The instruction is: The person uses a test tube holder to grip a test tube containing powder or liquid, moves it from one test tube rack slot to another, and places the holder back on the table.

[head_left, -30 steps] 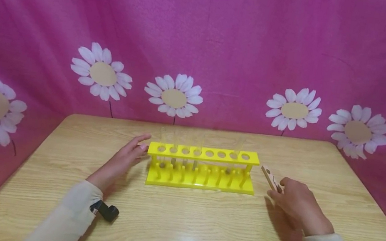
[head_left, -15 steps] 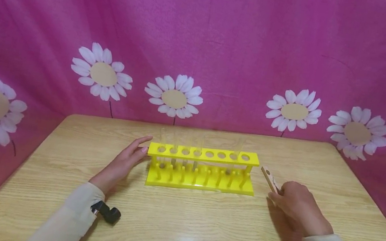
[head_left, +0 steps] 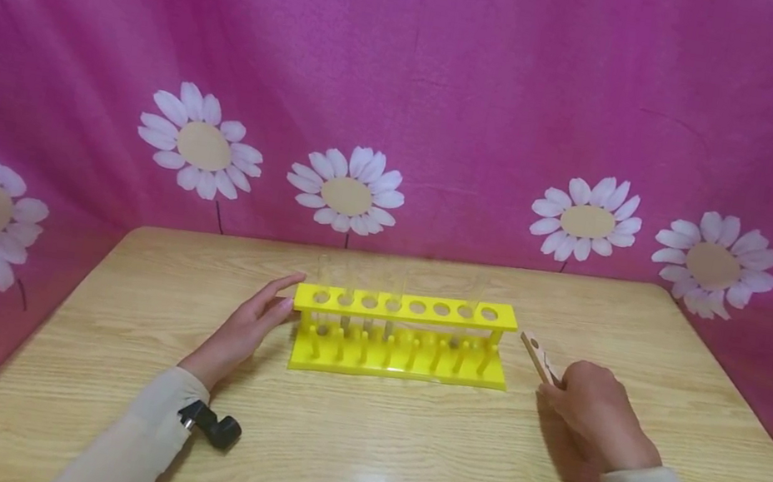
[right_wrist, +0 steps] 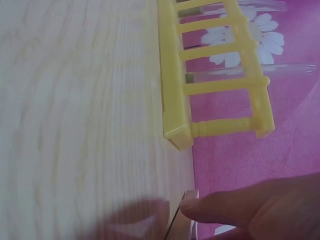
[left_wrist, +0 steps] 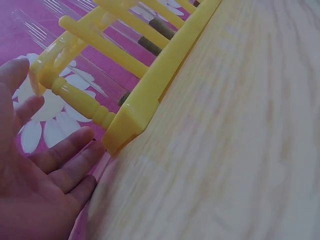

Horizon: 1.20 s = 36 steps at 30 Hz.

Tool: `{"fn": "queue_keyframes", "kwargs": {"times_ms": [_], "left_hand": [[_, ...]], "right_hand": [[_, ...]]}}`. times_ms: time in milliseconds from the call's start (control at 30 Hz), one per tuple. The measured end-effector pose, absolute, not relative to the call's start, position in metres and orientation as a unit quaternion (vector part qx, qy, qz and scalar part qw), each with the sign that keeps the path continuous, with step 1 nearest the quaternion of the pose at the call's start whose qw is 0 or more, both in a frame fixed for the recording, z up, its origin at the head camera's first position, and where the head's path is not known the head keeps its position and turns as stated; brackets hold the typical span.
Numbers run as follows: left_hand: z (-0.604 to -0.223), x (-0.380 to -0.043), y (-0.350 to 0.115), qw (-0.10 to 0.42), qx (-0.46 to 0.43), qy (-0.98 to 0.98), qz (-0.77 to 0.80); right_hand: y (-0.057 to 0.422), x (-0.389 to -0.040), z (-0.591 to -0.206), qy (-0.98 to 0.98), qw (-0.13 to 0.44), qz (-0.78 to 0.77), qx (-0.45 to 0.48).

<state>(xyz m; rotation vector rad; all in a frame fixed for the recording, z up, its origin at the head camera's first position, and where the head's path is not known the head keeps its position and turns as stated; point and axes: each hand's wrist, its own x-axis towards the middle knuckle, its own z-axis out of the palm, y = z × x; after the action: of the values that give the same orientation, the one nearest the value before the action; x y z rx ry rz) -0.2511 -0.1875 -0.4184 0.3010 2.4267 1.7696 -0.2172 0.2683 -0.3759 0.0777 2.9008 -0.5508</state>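
Note:
A yellow test tube rack (head_left: pixel 336 365) stands upright on the table. Several clear test tubes with dark material at the bottom fill its left holes, and another test tube (head_left: pixel 477 289) stands near the right end. My left hand (head_left: pixel 241 336) is at the rack's left end, fingers extended and loosely bent; in the left wrist view its fingertips lie right beside the end post and base. To the right of the rack, my right hand (head_left: pixel 598 409) grips a wooden test tube holder (head_left: pixel 539 360), whose tip points toward the rack. The thumb lies along the holder (right_wrist: pixel 192 194) in the right wrist view.
The wood-grain table (head_left: pixel 292 454) has a bright light reflection near its front. Behind and at the sides hangs a magenta cloth (head_left: pixel 458 75) printed with white daisies. A black wrist camera (head_left: pixel 216 426) is strapped over each pale sleeve.
My left hand has shifted slightly, its fingers settling closer against the rack's left end. My right hand keeps the test tube holder almost still; the rack and tubes stay in place.

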Motion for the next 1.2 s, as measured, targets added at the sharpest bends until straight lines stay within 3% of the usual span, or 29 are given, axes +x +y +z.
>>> {"fn": "queue_keyframes", "kwargs": {"times_ms": [1200], "left_hand": [[-0.4249, -0.2516, -0.1837, 0.063, 0.112, 0.776, 0.618]], "right_hand": [[0.2639, -0.2223, -0.385, 0.986, 0.064, -0.146, 0.039]]}}
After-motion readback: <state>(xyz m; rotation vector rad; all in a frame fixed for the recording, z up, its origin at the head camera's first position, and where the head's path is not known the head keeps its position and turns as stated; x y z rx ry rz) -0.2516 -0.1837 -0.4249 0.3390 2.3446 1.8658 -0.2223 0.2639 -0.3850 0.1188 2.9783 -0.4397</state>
